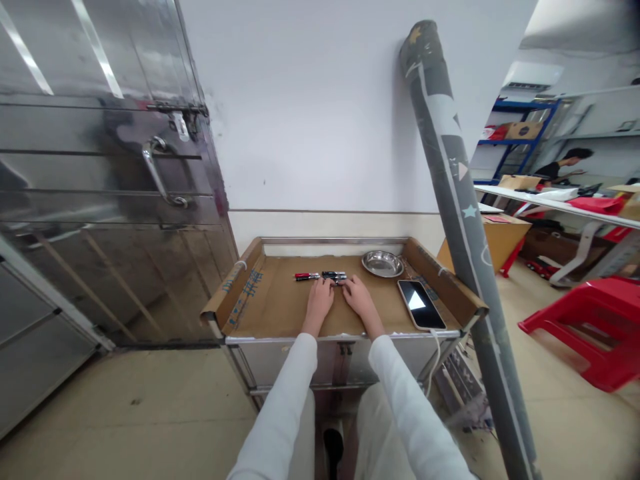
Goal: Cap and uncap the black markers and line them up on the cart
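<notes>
On the cardboard-lined top of a small cart, my left hand (321,299) and my right hand (358,298) are close together, fingers bent. A dark pen (339,283) lies between their fingertips, partly covered; both hands appear closed on it. Just beyond the fingers rests a black pen (334,275), lying crosswise. To its left, past my left fingertips, is a red pen (306,276). The fingers hide whether any other pen lies beneath them.
A round metal dish (382,264) stands at the back right. Nearer, a phone (421,305) lies beside a white cable (436,360). Raised cardboard sides (235,283) border the cart top. A tall patterned roll (465,193) leans at the right; a red stool (590,327) stands beyond.
</notes>
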Tool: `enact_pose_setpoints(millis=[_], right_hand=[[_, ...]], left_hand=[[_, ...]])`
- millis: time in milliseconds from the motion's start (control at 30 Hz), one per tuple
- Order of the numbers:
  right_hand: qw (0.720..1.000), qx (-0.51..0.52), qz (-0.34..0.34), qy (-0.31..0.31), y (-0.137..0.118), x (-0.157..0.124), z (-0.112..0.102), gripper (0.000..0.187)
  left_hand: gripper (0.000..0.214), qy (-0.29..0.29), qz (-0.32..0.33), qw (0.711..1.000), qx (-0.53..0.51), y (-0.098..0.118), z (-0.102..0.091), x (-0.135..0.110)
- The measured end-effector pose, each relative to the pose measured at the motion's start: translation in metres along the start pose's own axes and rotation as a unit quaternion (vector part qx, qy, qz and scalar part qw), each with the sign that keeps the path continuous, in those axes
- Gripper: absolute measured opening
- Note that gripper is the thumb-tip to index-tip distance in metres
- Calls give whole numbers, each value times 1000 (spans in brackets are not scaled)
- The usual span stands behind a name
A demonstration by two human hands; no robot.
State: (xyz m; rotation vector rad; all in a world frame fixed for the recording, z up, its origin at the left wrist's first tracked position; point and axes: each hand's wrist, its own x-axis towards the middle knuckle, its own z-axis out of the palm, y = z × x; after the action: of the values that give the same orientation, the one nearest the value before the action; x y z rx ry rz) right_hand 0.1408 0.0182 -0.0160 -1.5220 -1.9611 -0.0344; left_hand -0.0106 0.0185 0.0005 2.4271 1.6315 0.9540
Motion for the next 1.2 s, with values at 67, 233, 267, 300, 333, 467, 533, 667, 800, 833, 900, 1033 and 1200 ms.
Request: enact_pose_setpoints(millis=[67,233,267,300,333,467,533,667,800,833,900,1033,1200], right_hand=[[1000,1,6,2,0,0,0,28],[1000,4,9,3,1,0,1,30],[1000,3,11,4,1,0,1,30],[1000,2,14,5,1,0,1,31],[1000,0,18,5,2,0,1,31],[999,-7,32,11,3,0,1,31],[999,-10,34,15,3,0,1,31],[999,-8,35,17,1,-1,-1,30],[999,-12,38,7,1,-1,-2,28],[999,-12,38,4,1,-1,-2,28],[999,-11,38,1,1,-1,-1,28],[999,-19,39,-2,1,-1,-1,28],[999,-25,39,-5,-1,-1,-3,29]], left_hand=[[20,2,-6,1000,5,1,0,0],[22,14,-15,1000,13,1,0,-1],[22,17,-17,1000,14,1,1,-1],[22,20,-20,999,15,0,1,-1],[22,23,-23,999,16,0,2,-1],[21,33,-32,999,3,-1,3,-1],[21,35,-32,999,-4,-2,3,-1],[21,33,-29,999,-8,-2,3,0],[19,31,-24,999,-1,-2,4,0],[19,29,-24,999,1,-2,4,-1],[18,22,-24,999,6,-2,5,-1],[18,24,-23,999,7,-3,6,-1],[19,24,-31,999,9,-3,5,-1]])
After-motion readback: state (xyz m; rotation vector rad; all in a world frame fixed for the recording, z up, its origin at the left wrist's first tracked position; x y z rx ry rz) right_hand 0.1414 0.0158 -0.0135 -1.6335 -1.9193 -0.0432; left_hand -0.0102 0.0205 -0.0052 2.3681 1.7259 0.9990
